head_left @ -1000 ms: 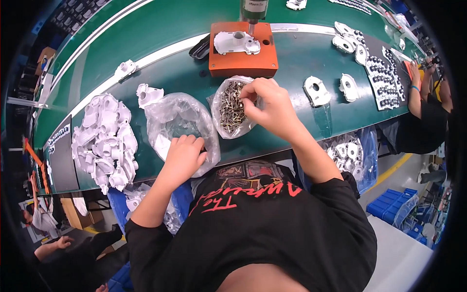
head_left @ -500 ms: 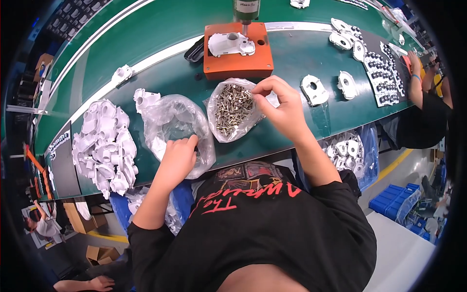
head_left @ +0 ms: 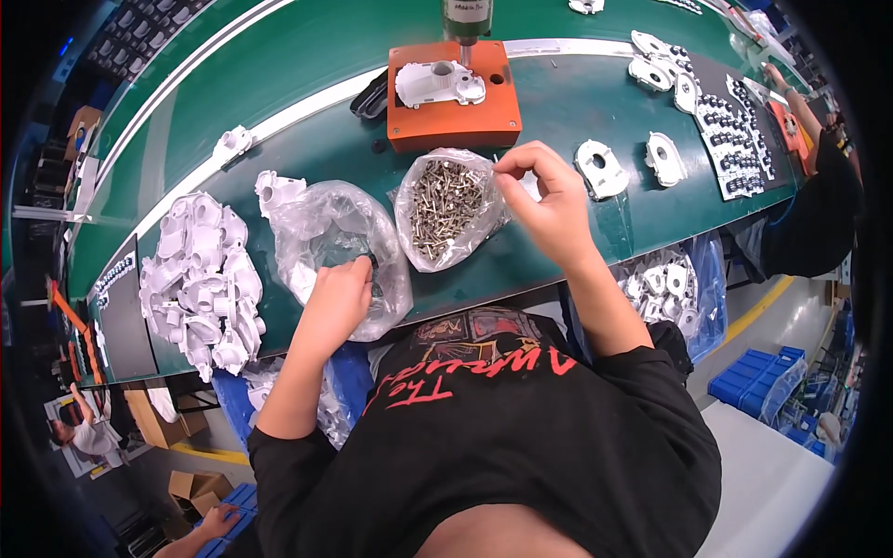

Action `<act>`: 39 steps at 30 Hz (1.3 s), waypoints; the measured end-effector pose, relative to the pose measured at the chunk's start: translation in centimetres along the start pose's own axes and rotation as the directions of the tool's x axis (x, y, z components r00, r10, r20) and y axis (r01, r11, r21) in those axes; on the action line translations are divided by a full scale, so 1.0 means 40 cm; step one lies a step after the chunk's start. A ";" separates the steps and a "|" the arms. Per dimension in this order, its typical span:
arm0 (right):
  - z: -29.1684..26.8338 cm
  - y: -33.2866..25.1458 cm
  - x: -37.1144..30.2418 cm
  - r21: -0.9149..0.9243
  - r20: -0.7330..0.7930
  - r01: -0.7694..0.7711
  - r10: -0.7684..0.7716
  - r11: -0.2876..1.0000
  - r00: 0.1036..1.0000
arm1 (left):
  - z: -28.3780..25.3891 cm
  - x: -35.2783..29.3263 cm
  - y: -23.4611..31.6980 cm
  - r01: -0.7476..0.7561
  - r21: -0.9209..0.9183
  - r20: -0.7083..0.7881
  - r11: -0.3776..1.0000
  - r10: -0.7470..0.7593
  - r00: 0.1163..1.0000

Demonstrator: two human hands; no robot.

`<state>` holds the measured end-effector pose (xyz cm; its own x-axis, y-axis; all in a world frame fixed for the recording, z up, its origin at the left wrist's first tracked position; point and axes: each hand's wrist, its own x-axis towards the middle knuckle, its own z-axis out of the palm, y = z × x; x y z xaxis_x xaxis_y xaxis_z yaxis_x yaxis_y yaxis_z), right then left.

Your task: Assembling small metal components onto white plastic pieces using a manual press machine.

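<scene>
My right hand [head_left: 551, 203] is raised over the right rim of a clear bag of screws [head_left: 446, 209], thumb and forefinger pinched on a small screw [head_left: 496, 159]. My left hand [head_left: 337, 299] is inside the mouth of a second clear plastic bag [head_left: 349, 219], its fingers curled together. A small dark bit shows at those fingertips, too little to name. Behind the screws stands an orange fixture block [head_left: 454, 130] with a white plastic housing [head_left: 428, 86] lying on it. The tip of a power screwdriver [head_left: 467, 33] hangs above the housing's right part.
A heap of white housings [head_left: 200, 279] lies at the left, and one housing [head_left: 279, 191] touches the second bag. Two white covers [head_left: 602, 170] [head_left: 664, 161] lie at the right, near a sheet of black-and-white parts [head_left: 735, 153]. A co-worker's arm [head_left: 805, 116] reaches in at far right.
My right hand has risen slightly and moved right, away from the screws, with a screw tip now showing. My left hand has shifted slightly. The co-worker's arm at far right has reached farther out.
</scene>
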<state>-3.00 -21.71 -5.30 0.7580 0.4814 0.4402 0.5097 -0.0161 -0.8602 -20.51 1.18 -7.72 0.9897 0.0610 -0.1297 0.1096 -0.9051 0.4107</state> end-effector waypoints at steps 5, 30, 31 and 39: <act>-0.021 0.022 -0.008 0.019 -0.049 -0.051 0.052 0.999 0.997 | -0.037 0.004 0.000 -0.065 -0.122 0.014 0.990 0.067 0.998; -0.146 0.094 -0.069 0.158 -0.227 -0.223 0.255 0.962 0.940 | -0.235 0.750 0.069 -0.181 -0.388 0.004 0.904 0.197 0.980; -0.148 0.095 -0.067 0.197 -0.221 -0.255 0.297 0.946 0.929 | -0.236 0.756 0.074 -0.131 -0.405 0.104 0.905 0.188 0.977; -0.126 0.096 0.000 0.300 -0.149 -0.367 0.424 0.880 0.893 | -0.240 0.781 0.097 -0.056 -0.196 0.239 0.979 0.103 0.966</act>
<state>0.98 -26.19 -7.31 0.9539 0.2923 0.0674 0.0482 0.0723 -0.9962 11.72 3.61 -1.52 0.9448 -0.1344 -0.2986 0.0705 -0.8071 0.5862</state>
